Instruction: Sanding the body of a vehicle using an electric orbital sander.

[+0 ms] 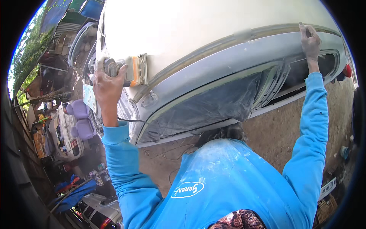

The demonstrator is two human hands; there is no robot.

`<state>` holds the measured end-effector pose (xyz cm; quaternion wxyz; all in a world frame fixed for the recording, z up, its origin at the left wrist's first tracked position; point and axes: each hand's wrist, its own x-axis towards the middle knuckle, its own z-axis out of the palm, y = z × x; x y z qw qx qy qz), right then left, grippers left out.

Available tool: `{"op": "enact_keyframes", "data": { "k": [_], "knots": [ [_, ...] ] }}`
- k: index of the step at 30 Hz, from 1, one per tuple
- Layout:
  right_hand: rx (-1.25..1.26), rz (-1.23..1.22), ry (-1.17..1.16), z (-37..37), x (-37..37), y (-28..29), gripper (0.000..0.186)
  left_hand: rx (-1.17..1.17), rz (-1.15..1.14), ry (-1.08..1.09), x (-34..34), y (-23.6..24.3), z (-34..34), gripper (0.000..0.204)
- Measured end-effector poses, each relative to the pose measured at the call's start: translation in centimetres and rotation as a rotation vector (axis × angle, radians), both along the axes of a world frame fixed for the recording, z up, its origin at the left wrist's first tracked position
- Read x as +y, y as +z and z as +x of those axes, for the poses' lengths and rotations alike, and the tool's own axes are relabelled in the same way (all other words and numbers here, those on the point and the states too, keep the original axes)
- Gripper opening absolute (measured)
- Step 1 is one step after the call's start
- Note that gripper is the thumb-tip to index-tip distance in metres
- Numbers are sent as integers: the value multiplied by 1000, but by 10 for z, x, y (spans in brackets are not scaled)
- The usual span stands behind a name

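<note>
My left hand (108, 82) is wrapped round an orange and grey electric sander (134, 70), whose flat pad end rests at the front edge of a car's pale roof (213, 23). A dark cord (133, 121) runs down beside my left wrist. Far to the right, my right hand (310, 40) is at the groove (270, 30) along the roof's side, its fingers bent and pressed together; whatever they may hold is hidden. Between my arms lies the car's grey sanded side frame (232, 57), with clear plastic sheeting (206, 103) over the door window.
Thin cords (173, 154) lie on the dirt floor (267, 129) by the car. Purple seats (82, 118), a loose bumper-like panel (66, 131) and a silver vehicle (97, 212) stand to the left. A small bucket (344, 152) is at the far right.
</note>
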<state>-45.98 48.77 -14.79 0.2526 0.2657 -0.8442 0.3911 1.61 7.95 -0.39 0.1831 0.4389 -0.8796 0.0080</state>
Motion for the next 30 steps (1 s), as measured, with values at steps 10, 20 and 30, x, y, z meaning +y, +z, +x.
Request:
{"op": "enact_keyframes", "data": {
  "k": [10,20,30],
  "knots": [
    [2,-124,199,10,-7,8,27,-64,-167,-291,45,13,-79,67],
    [20,-138,109,27,-6,36,33,-89,-34,-359,-43,26,-191,66],
    [1,-64,138,26,-3,40,31,-59,-61,-344,-159,12,-224,67]
  ]
}}
